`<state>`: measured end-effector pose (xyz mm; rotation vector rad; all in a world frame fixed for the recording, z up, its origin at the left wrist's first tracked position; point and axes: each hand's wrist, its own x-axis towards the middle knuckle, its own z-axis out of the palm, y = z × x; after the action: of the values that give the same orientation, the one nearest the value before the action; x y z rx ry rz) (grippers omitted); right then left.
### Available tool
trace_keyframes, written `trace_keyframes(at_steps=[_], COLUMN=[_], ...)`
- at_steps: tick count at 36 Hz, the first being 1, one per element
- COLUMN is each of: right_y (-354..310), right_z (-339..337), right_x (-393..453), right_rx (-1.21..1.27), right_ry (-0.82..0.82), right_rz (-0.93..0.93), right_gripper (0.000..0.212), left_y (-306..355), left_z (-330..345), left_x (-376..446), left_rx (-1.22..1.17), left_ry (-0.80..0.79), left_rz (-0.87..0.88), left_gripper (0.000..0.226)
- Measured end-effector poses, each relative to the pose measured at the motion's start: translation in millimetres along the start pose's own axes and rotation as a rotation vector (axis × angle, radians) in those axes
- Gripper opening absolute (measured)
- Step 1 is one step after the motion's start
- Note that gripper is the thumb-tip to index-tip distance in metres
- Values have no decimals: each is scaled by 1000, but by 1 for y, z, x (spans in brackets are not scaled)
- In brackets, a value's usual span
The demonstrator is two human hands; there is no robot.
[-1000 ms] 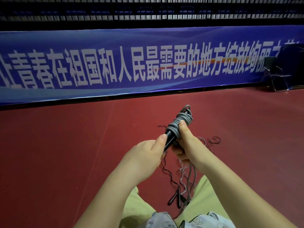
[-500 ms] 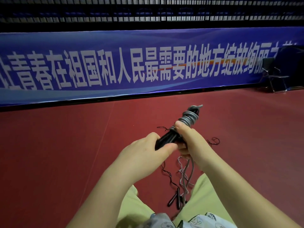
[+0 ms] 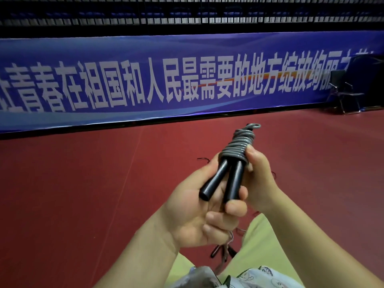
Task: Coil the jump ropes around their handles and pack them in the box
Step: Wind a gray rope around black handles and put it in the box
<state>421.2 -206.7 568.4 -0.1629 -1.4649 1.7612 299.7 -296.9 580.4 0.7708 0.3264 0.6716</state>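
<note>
Coiled rope [image 3: 239, 146] (grey) betw. left hand [image 3: 199, 213] & right hand [image 3: 259, 179] grips.

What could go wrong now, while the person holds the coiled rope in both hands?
1. The grey coil ends in a loose loop at the top; if it is not tucked, the turns may unwind.
2. The left hand holds only the lower ends of the two black handles; they may splay or slip.
3. No box is in view, so carrying may loosen it.
</note>
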Motion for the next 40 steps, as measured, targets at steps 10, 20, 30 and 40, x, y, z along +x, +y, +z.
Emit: trace_keyframes(at_steps=[10, 20, 30, 40], right_y=[1, 6, 20, 4], right_z=[-1, -8, -20, -2], right_x=[12, 0, -11, -6], right_rx=[-267, -627, -806, -737], right_ry=[68, 79, 110, 281], right_rz=[173, 138, 118, 104], right_gripper=[55, 52, 58, 44], left_y=[6, 4, 2, 2], left_z=[-4, -10, -17, -18], left_x=[-4, 1, -1, -4], left_rx=[305, 1007, 1721, 1684], left_ry=[462, 997, 1336, 1210], left_rz=[112, 132, -153, -128], left_gripper=[55, 39, 42, 47])
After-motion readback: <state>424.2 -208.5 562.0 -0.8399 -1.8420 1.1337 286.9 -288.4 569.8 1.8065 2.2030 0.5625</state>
